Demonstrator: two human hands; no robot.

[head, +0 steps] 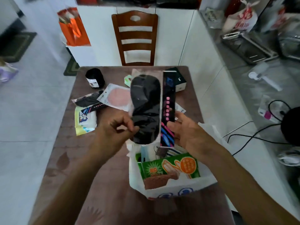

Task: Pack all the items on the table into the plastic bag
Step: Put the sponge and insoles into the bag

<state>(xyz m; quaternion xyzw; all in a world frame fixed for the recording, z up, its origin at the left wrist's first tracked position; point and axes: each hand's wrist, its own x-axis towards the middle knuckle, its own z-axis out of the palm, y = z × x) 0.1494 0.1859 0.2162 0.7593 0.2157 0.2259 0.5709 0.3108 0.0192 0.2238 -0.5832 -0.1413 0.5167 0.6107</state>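
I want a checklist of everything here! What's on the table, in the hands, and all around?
Surface: brown table, partly covered.
Job's things: white plastic bag open, green box inside; black pack held above it; pink pack, black roll, yellow pack on the table.
Clutter: dark box at far edge.
Hands: left hand pinches the pack; right hand holds its side.
Cables: black cables on floor, right.
Surroundings: wooden chair, orange bag.

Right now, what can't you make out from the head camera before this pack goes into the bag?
- Bag contents: the green box hides what lies beneath.
- Table middle: hidden behind the held pack.
- Labels: too blurred to read.
- Right hand fingers: partly behind the pack.
- Left hand pinches its edge.
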